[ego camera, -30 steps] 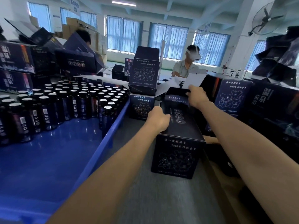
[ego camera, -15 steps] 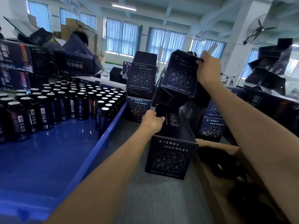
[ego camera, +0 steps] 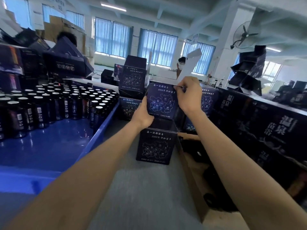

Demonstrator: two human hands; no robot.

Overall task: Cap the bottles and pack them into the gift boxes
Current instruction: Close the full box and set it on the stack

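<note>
L hand (ego camera: 143,114) cups the lower-left corner of the upper gift box (ego camera: 162,101), fingers curled round its side; judged a brace so the box won't twist. R hand (ego camera: 188,95) is at the box's 1 o'clock corner, thumb and fingers pinched on the top edge where the white flap (ego camera: 189,63) stands up, prob. working the lid; folding shut or opening, can't tell. Box sits just above view centre, over a second gift box (ego camera: 155,147) at its 6 o'clock on the grey table (ego camera: 146,188); touching or just apart, unclear.

Box look: dark navy card; pale line-drawn map on the face; light script above, small print below; corners square; flap's inner side white.

Bottles (ego camera: 54,103) stand massed in the blue tray (ego camera: 99,135) at 9 o'clock, near to hand for loading; pale tops, dark bodies. Stacked boxes (ego camera: 274,130) at 3 o'clock.
</note>
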